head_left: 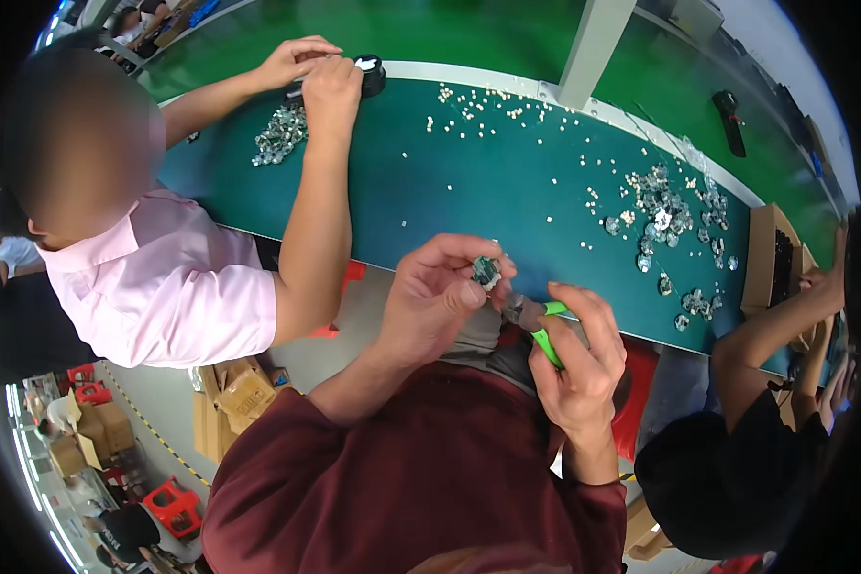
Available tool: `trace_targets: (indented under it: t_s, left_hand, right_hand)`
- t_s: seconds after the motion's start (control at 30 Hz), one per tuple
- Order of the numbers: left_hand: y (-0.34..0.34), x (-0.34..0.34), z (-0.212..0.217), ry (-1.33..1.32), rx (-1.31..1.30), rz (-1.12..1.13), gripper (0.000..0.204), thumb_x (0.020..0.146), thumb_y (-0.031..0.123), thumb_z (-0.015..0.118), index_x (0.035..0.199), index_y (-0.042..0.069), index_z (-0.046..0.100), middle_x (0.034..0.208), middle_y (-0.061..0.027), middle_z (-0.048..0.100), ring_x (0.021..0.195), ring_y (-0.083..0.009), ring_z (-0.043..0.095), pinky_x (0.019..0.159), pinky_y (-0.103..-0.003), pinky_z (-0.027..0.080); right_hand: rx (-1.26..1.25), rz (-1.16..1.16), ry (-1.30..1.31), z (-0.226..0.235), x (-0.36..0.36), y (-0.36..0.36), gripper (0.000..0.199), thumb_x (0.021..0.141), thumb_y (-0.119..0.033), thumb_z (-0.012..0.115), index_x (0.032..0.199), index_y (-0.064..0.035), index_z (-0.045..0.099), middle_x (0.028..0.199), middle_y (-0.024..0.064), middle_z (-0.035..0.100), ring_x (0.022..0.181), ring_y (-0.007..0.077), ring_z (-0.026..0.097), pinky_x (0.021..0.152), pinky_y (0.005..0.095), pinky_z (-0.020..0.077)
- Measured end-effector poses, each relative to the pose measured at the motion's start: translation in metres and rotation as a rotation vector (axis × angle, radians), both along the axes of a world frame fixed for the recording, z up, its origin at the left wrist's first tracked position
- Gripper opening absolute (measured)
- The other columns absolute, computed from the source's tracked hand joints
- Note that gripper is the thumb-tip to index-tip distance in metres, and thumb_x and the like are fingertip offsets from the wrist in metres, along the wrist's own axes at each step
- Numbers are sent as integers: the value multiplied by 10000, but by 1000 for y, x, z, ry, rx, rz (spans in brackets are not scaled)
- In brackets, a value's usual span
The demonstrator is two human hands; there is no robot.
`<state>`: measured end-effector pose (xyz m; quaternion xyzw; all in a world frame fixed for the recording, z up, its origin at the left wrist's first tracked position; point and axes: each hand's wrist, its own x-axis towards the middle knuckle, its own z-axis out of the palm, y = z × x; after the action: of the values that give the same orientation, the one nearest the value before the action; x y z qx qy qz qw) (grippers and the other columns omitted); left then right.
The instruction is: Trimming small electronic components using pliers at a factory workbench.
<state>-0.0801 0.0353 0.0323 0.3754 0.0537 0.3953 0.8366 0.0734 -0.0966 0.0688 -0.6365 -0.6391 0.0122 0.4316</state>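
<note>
here's a maroon top (430, 450), plain across the front, soft folds running through it; left sleeve (292, 426) and right sleeve (593, 512) match, both ending on the forearm; left hand (429, 301) and right hand (581, 368) bare, grey cloth (478, 349) at the lap.

Small electronic piece (486, 274): dark green, board-like, pale whitish patches along lower right edge; finer detail too small to tell. Pinched between thumb and fingers of left hand (430, 298), held up at fingertips, tilted, partly covered by thumb.

Hand pliers (524, 313): dull grey metal head, two bright green grips, spread apart. Held in right hand (582, 368), grips between thumb side and fingers. Head points away from right palm, toward left fingertips, just beside piece; whether jaws touch it, cannot tell.
</note>
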Motion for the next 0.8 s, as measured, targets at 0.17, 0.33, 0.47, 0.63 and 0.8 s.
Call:
trace_targets:
  t_s: [0.17, 0.33, 0.47, 0.63, 0.8]
  left_hand:
    - [-13, 0, -4, 45, 32, 31, 367, 939, 111, 729, 1270, 15, 604, 1183, -133, 676, 972, -172, 665, 845, -325, 560]
    - [-18, -5, -2, 7, 13, 16, 355, 951, 90, 708, 1278, 7, 596, 1166, -141, 670, 944, -185, 662, 825, -325, 564]
    - [-8, -3, -2, -36, 0, 10, 371, 939, 104, 726, 1275, 9, 599, 1168, -146, 668, 933, -189, 664, 821, -332, 566]
    - [-2, -8, 3, 17, 2, 60, 397, 916, 144, 762, 1259, 19, 606, 1172, -142, 668, 967, -195, 665, 846, -340, 573]
    - [0, -5, 1, 13, 71, 77, 414, 895, 172, 789, 1243, 31, 615, 1177, -138, 664, 1040, -186, 645, 874, -335, 571]
  right_hand:
    - [-51, -5, -14, -3, 0, -8, 325, 633, -26, 711, 955, 5, 735, 1216, 210, 644, 1042, 394, 643, 978, 538, 480]
    - [-38, -49, 26, -3, -6, -14, 353, 627, 15, 636, 967, 31, 729, 1306, 235, 603, 1099, 421, 613, 994, 535, 465]
    - [-50, -25, 1, -6, -1, -7, 383, 614, 5, 644, 987, 26, 728, 1312, 231, 601, 1065, 409, 610, 944, 492, 474]
    - [-60, 2, -29, 3, 2, -1, 377, 629, -9, 655, 996, -11, 742, 1300, 209, 610, 1066, 370, 618, 951, 487, 444]
    - [-89, 16, -124, 4, 5, -1, 367, 645, -38, 677, 1006, -46, 742, 1293, 179, 616, 1056, 353, 624, 959, 517, 436]
